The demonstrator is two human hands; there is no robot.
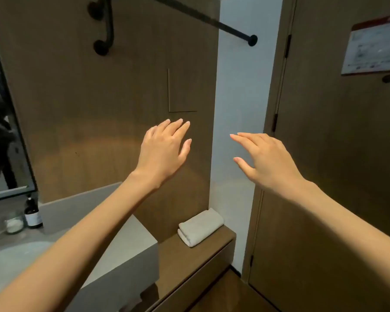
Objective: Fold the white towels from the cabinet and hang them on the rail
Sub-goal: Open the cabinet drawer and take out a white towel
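Note:
A folded white towel (200, 226) lies on top of the low wooden cabinet (189, 264) at the lower middle. High on the wooden wall runs a black rail (212, 21) with nothing hanging on it. My left hand (164, 149) is raised in front of the wall panel, fingers straight and empty. My right hand (266, 158) is raised beside it, fingers extended toward the left, also empty. Both hands hover well above the towel and below the rail.
A grey sink counter (122, 248) stands at the left with a dark bottle (33, 213) and a small jar (14, 224). A mirror (2, 131) hangs at the far left. A wooden door (336, 154) with a posted notice (374, 46) is at the right.

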